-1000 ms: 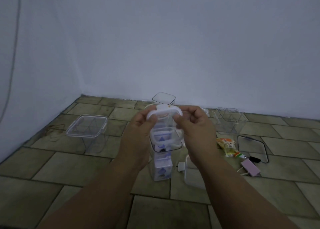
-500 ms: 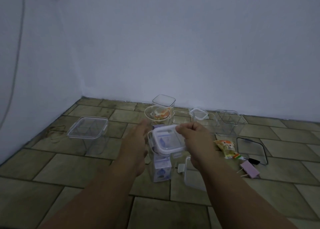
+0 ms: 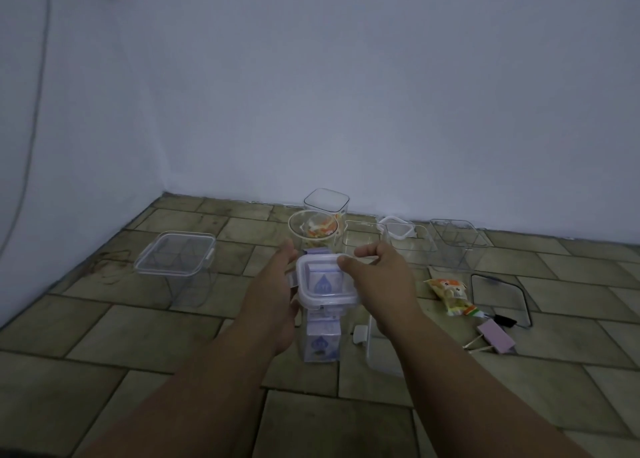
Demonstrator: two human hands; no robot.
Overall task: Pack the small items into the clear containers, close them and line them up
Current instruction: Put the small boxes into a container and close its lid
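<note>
While the white-rimmed lid (image 3: 329, 298) sits on the tall clear container (image 3: 321, 343) at frame centre, the right hand (image 3: 379, 281) pinches its far edge and the left hand (image 3: 277, 295) lies straight-fingered against the left wall. A round cup (image 3: 311, 230) stands directly behind. A lidded box (image 3: 175, 262) stands left; a snack packet (image 3: 448, 293) and, apparently, a pink clip (image 3: 495, 336) lie right.

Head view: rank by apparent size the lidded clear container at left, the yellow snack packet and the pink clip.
1. lidded clear container, plainly largest
2. yellow snack packet
3. pink clip, close to the packet, so that pair is unsure
</note>
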